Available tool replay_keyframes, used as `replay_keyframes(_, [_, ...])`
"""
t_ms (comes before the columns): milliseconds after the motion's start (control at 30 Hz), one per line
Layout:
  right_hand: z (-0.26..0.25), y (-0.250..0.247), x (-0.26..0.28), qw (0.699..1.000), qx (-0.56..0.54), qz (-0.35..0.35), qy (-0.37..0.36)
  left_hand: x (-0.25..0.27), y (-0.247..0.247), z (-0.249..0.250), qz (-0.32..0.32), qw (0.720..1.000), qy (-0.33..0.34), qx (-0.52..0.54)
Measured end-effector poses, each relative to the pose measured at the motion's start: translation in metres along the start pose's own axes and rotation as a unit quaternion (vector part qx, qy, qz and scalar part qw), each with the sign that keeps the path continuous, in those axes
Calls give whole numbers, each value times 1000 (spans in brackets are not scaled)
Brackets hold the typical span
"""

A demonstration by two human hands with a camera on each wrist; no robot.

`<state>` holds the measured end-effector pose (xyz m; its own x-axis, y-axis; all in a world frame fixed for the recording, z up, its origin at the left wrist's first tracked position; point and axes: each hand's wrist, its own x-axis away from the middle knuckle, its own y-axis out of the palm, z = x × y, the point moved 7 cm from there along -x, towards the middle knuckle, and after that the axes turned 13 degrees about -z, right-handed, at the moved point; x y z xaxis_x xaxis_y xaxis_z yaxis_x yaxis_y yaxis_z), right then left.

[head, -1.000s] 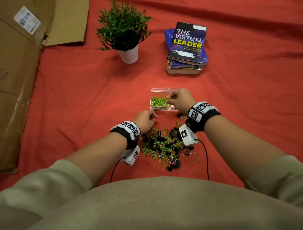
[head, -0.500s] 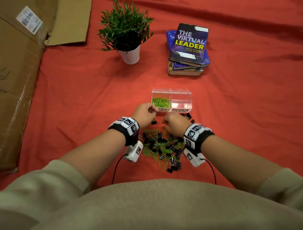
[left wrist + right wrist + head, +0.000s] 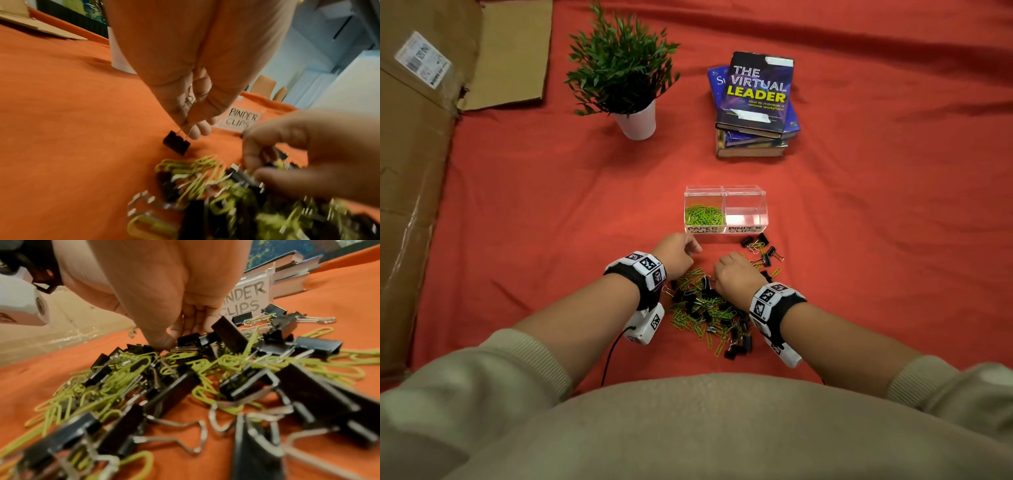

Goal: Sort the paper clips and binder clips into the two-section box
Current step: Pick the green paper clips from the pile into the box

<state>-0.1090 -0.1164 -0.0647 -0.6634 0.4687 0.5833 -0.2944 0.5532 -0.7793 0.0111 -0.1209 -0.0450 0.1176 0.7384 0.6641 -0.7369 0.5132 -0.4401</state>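
Note:
A clear two-section box point(image 3: 725, 192) stands on the red cloth. Its left section, labelled paper clips, holds green paper clips point(image 3: 703, 215); the right section, labelled binder clips point(image 3: 241, 119), looks empty. A mixed pile of green paper clips and black binder clips point(image 3: 709, 308) lies in front of it. My left hand point(image 3: 697, 248) hovers at the pile's far left edge and pinches a black binder clip point(image 3: 176, 144) by its wire handles. My right hand point(image 3: 174, 335) curls down into the pile's far side, thumb touching the clips; whether it grips one is hidden.
A few loose binder clips point(image 3: 762, 246) lie by the box's front right corner. A potted plant point(image 3: 626, 78) and a stack of books point(image 3: 755, 102) sit farther back. Flattened cardboard point(image 3: 414, 171) covers the left side.
My right hand has come back from the box to the far side of the pile. My left hand has stayed near the box's front left corner.

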Motion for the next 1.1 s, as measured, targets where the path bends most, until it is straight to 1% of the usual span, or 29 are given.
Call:
replay_keyframes(100, [-2, -1, 0, 1000, 17, -5, -10, 3, 3, -11, 2, 998, -20, -63])
replay_keyframes(200, [0, -3, -2, 1000, 9, -9, -8, 7, 3, -13, 35, 989, -4, -142])
replay_keyframes(233, [1, -7, -2, 1000, -13, -7, -5, 8, 5, -12, 44, 985, -3, -164])
replay_keyframes(300, [7, -23, 2, 996, -88, 20, 8, 8, 13, -10, 51, 973, -2, -225])
replay_keyframes(400, [21, -57, 6, 974, -209, 79, 34, 7, 24, -5, 59, 952, -1, -302])
replay_keyframes(433, [26, -70, 5, 965, -238, 98, 40, 6, 25, -3, 64, 948, 4, -312])
replay_keyframes(500, [33, -93, -4, 957, -259, 120, 49, 4, 29, 2, 55, 946, 14, -318])
replay_keyframes(600, [36, -117, -24, 964, -234, 109, 59, 2, 34, 4, 24, 951, 7, -309])
replay_keyframes(667, [32, -122, -33, 976, -189, 93, 57, 2, 35, 2, 15, 953, -1, -303])
replay_keyframes(733, [22, -121, -33, 986, -133, 90, 39, 1, 35, 0, 11, 954, 0, -301])
replay_keyframes(800, [10, -111, -26, 989, -118, 89, 23, 0, 35, 1, 17, 955, 2, -297])
replay_keyframes(867, [5, -89, -18, 990, -125, 50, 34, 1, 35, 3, 24, 956, 2, -292])
replay_keyframes(933, [5, -60, -10, 988, -136, -20, 64, 2, 36, 6, 30, 952, 5, -305])
replay_keyframes(1000, [5, -36, -2, 984, -144, -67, 76, 3, 38, 9, 30, 944, 11, -328])
replay_keyframes(1033, [4, -26, 3, 983, -142, -79, 79, 4, 38, 11, 27, 941, 11, -337])
replay_keyframes(1100, [3, -12, 8, 984, -136, -78, 81, 4, 39, 13, 22, 936, 9, -351])
